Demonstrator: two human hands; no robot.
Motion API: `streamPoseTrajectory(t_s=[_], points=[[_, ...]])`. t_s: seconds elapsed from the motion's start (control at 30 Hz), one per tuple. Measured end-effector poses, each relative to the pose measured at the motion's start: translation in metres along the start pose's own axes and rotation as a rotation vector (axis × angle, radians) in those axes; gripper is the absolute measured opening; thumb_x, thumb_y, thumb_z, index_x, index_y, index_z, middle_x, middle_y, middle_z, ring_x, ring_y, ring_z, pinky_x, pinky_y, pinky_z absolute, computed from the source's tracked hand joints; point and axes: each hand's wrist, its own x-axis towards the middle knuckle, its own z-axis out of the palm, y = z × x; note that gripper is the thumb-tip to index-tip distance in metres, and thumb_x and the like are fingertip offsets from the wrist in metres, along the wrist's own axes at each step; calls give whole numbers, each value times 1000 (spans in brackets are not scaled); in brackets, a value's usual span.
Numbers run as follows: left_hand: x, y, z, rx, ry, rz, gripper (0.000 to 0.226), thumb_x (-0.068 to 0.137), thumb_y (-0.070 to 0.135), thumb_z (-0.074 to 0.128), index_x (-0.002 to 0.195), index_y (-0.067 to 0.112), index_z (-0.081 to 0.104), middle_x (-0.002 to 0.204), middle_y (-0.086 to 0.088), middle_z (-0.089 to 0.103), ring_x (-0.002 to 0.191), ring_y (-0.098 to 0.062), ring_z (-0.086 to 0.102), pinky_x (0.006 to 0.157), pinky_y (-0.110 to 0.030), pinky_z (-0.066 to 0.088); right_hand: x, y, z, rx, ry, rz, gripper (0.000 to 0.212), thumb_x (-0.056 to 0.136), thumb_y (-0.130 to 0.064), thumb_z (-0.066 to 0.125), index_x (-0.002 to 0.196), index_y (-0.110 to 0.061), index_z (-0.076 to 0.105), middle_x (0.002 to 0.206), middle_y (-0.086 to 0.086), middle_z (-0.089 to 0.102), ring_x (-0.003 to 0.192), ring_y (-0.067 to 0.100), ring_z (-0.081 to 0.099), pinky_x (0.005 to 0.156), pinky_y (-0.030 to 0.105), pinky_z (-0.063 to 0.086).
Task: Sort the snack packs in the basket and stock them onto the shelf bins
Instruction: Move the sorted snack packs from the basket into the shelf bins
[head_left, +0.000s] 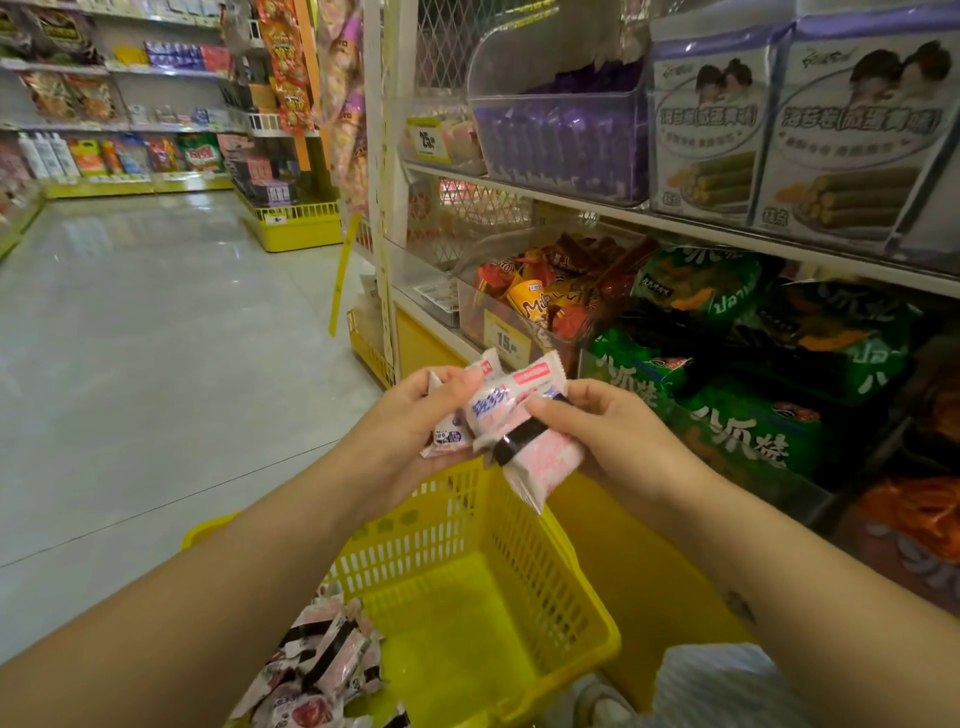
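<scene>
Sorting step: pink-and-white snack packs (511, 410) held over the yellow basket (415, 545).
The left hand (415, 415) grasps a few small packs, and the right hand (608, 431) pinches a black-banded pack (540, 457) against them (loose packs (322, 660) lie in the basket's near left corner). The next move likely calls for squaring the bunch and finding its bin on the shelf at right; none plainly matches.

- held packs (511, 421), 12 o'clock from the basket: white and speckled pink, blue lettering, one black band
- basket (415, 545): bright yellow all over, slotted grid walls
- loose packs (322, 654) at its 8 o'clock: pink-white with black stripes
- big bags (748, 431) at 3 o'clock: deep green, white lettering, orange patches
- stick packs (561, 145) at 1 o'clock: purple
</scene>
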Motion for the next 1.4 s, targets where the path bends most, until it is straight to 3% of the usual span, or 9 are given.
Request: streamPoseTrajectory(t_s=[0.1, 0.27, 0.47, 0.57, 0.77, 0.93, 1.1, 1.23, 1.4], points=[[0, -1, 7, 5, 26, 32, 62, 56, 35, 80, 109, 14, 56, 101, -7, 73, 91, -21, 71, 66, -29, 56, 0, 2, 7, 181, 2, 38, 18, 86, -14, 65, 101, -3, 64, 92, 11, 73, 73, 15, 70, 65, 26, 58], [3, -6, 11, 26, 138, 66, 40, 67, 21, 76, 101, 17, 56, 103, -11, 70, 86, -21, 72, 63, -31, 56, 1, 2, 7, -29, 55, 0, 17, 84, -19, 69, 99, -11, 67, 99, 15, 72, 78, 18, 70, 75, 34, 57], [-1, -4, 9, 160, 214, 44, 26, 85, 15, 69, 107, 17, 55, 106, -13, 71, 88, -25, 72, 71, -37, 58, 2, -15, -17, -176, 656, -392, 9, 84, -27, 70, 90, -24, 64, 88, -7, 70, 83, 7, 67, 75, 30, 57], [-4, -5, 23, 66, 182, 23, 27, 87, 15, 66, 111, 13, 54, 106, -14, 70, 82, -20, 71, 63, -30, 57, -5, -12, 14, -190, 501, -599, 14, 80, -16, 73, 82, -25, 61, 83, -14, 69, 80, -1, 64, 69, 19, 53], [-5, 4, 19, -108, 191, 41, 49, 87, 24, 62, 130, 5, 51, 119, -20, 65, 110, -32, 64, 89, -43, 53, -14, 4, 40, -329, 96, -613, 21, 96, -18, 53, 108, -18, 70, 117, -6, 61, 112, -2, 54, 99, 23, 44], [-6, 5, 9, -111, 171, 74, 58, 71, 28, 69, 124, 9, 52, 113, -16, 69, 101, -26, 69, 74, -34, 58, -8, -1, 33, -340, 166, -539, 51, 86, -6, 68, 129, -27, 50, 132, -6, 53, 123, 4, 49, 104, 37, 43], [-6, 5, 3, -19, 120, 112, 46, 65, 29, 72, 106, 16, 56, 100, -11, 72, 88, -20, 71, 68, -31, 58, -5, -4, 20, -336, 176, -349, 90, 72, -27, 82, 144, -33, 28, 127, -21, 40, 102, -17, 48, 81, 9, 46], [-6, 3, 3, 44, 119, 126, 53, 58, 35, 75, 105, 19, 57, 98, -8, 73, 87, -21, 71, 71, -36, 57, -3, -4, 13, -279, 157, -179, 69, 67, -24, 85, 126, -21, 48, 111, -4, 62, 98, 8, 63, 87, 32, 55], [-4, 4, 1, 130, 130, 107, 47, 63, 33, 73, 106, 20, 58, 95, -4, 75, 87, -21, 72, 73, -35, 57, -5, -16, -3, 79, 156, -114, 54, 76, -2, 75, 121, -17, 48, 107, 10, 63, 90, 24, 69, 71, 37, 60]])
